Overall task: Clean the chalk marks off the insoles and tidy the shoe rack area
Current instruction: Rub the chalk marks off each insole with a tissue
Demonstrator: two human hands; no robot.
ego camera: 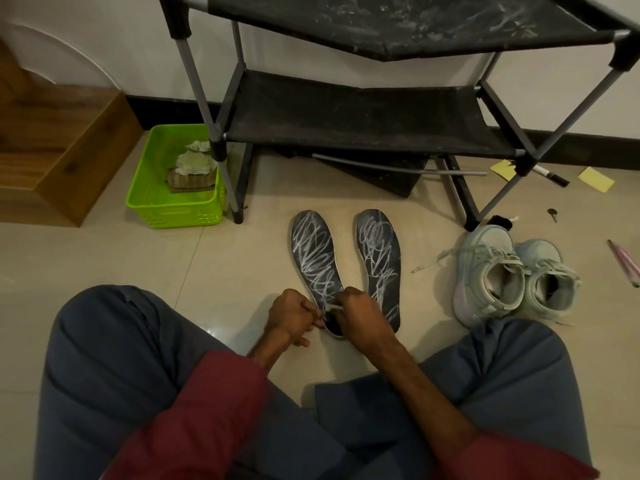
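Two dark insoles lie side by side on the floor tiles, both scribbled over with white chalk: the left insole [315, 258] and the right insole [379, 258]. My right hand [360, 317] pinches a small white chalk piece [335, 307] over the heel of the left insole. My left hand [292, 317] rests at that heel's left edge, fingers curled and pinching the rim. The heel end is partly hidden by both hands. The black shoe rack [353, 112] stands behind, its shelves dusted with white marks.
A green plastic basket [152, 199] holding crumpled cloths and a brush sits left of the rack. A pair of pale sneakers [512, 275] lies to the right. Yellow sticky notes [595, 179], a black marker [554, 178] and a pink pen [625, 263] are scattered far right. A wooden step [52, 150] is at the left.
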